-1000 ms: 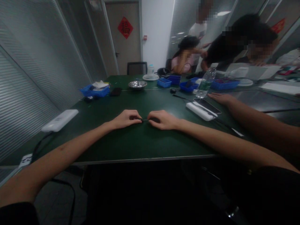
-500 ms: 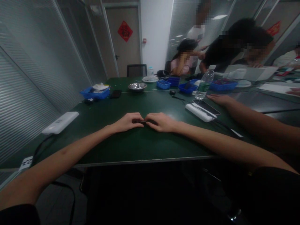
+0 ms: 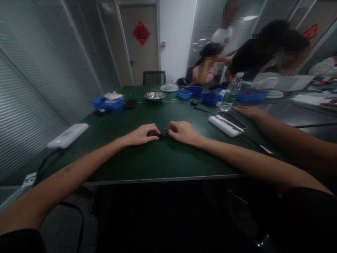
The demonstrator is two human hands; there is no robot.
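Observation:
Just above the green tabletop (image 3: 147,160), my left hand (image 3: 142,135) is closed around a small black object (image 3: 161,136), whose dark end sticks out past the fingertips. My right hand (image 3: 183,133) pinches a slim piece with a thin pale tip (image 3: 165,128) pointing left at the black object. A narrow gap separates the two pieces. My fingers cover most of both, so their exact kind cannot be made out.
A white power bank-like block (image 3: 68,135) lies at left, another (image 3: 225,125) at right beside a phone (image 3: 233,119) and a bottle (image 3: 231,93). Behind are a metal bowl (image 3: 154,96) and blue trays (image 3: 107,102). Another person's hand (image 3: 246,110) rests at right.
My hands were together, with a thin dark line between their fingertips. Now they are slightly apart; the right has moved right and up, showing the black end and the thin tip.

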